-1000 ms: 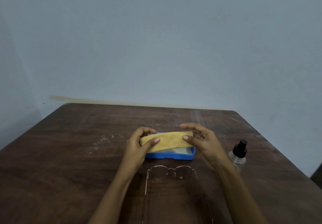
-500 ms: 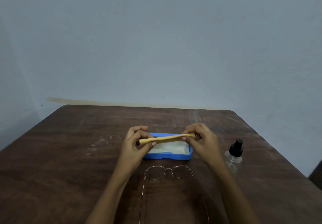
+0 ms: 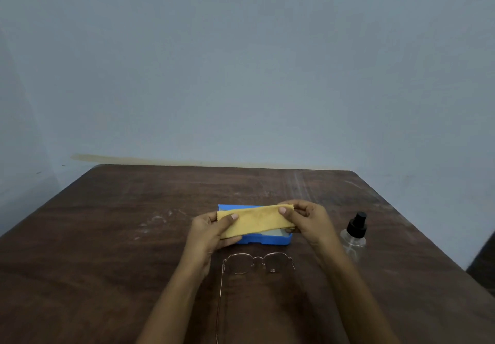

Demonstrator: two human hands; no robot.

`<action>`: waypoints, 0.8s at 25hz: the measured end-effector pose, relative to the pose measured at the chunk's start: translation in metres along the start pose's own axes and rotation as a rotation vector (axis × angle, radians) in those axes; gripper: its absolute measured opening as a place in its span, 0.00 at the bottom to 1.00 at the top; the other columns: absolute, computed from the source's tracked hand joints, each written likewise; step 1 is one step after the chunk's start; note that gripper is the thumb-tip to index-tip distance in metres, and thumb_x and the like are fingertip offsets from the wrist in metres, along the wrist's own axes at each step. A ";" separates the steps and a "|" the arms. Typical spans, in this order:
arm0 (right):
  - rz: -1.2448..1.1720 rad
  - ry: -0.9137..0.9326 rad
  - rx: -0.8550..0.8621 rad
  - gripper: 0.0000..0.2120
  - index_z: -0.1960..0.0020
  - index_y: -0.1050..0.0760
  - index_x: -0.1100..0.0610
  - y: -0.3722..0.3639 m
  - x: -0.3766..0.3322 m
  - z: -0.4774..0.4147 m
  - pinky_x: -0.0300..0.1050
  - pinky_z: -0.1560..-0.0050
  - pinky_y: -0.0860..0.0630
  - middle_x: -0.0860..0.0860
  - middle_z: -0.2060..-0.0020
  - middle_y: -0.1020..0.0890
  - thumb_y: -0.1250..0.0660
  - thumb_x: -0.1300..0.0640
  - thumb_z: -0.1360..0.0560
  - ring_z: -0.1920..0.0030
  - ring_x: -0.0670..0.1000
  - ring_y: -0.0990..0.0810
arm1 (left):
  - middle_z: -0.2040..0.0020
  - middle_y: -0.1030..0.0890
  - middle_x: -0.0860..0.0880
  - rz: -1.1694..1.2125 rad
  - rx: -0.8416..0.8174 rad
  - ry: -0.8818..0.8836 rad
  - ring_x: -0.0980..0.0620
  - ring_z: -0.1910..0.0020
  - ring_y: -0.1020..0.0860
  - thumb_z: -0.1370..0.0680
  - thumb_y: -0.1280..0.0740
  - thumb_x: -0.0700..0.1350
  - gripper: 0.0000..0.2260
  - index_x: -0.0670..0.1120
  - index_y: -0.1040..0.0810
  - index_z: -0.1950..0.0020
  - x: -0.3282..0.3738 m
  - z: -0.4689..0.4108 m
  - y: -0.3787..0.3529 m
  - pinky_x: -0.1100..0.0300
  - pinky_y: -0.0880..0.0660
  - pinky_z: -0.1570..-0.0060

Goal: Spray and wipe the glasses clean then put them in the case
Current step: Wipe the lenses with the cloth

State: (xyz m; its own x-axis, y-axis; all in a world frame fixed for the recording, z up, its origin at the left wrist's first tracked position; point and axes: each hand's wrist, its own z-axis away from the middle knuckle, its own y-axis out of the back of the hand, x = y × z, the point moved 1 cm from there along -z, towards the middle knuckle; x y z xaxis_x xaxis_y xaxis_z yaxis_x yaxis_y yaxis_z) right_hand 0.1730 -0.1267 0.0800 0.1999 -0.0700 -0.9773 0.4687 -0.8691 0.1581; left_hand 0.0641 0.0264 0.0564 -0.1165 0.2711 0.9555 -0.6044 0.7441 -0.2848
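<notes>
A folded yellow cloth (image 3: 254, 222) is stretched between my two hands just above the open blue case (image 3: 270, 239). My left hand (image 3: 211, 230) pinches its left end and my right hand (image 3: 305, 220) pinches its right end. The cloth hides most of the case's inside. Thin metal-framed glasses (image 3: 257, 262) lie on the table in front of the case, lenses toward it, temples unfolded toward me. A clear spray bottle (image 3: 353, 236) with a black nozzle stands to the right of my right hand.
Everything rests on a dark brown wooden table (image 3: 107, 250) with pale scuff marks left of the case. A blue-grey wall rises behind the far edge. The table's right edge runs close past the bottle.
The cloth was a flat band, then edge-on like a thin strip half a second ago, and now shows its broad face again. Both hands kept hold and stayed over the case.
</notes>
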 end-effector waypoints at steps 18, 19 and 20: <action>0.371 0.153 0.008 0.08 0.48 0.23 0.54 -0.032 -0.040 0.049 0.49 0.55 0.21 0.54 0.64 0.18 0.37 0.55 0.24 0.60 0.54 0.18 | 0.68 0.16 0.44 -0.043 0.001 -0.032 0.48 0.66 0.17 0.25 0.34 0.52 0.17 0.39 0.18 0.64 0.008 0.052 -0.036 0.58 0.19 0.66; 0.362 0.158 -0.016 0.08 0.48 0.23 0.54 -0.032 -0.041 0.051 0.50 0.54 0.20 0.54 0.64 0.18 0.39 0.56 0.24 0.60 0.54 0.18 | 0.66 0.16 0.43 -0.038 -0.023 -0.028 0.48 0.64 0.17 0.27 0.33 0.53 0.17 0.39 0.17 0.62 0.009 0.055 -0.035 0.59 0.19 0.65; 0.375 0.167 -0.039 0.08 0.47 0.24 0.54 -0.031 -0.042 0.052 0.49 0.55 0.20 0.53 0.65 0.18 0.40 0.57 0.23 0.60 0.53 0.17 | 0.63 0.15 0.42 -0.037 -0.049 -0.026 0.47 0.61 0.17 0.28 0.32 0.52 0.16 0.38 0.17 0.59 0.009 0.057 -0.034 0.58 0.19 0.63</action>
State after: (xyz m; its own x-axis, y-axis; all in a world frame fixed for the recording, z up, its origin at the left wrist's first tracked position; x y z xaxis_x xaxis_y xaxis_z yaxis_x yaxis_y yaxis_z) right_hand 0.1055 -0.1221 0.1084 0.4987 -0.2948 -0.8151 0.3683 -0.7791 0.5072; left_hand 0.0390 -0.0311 0.0791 -0.1152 0.2273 0.9670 -0.5692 0.7827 -0.2518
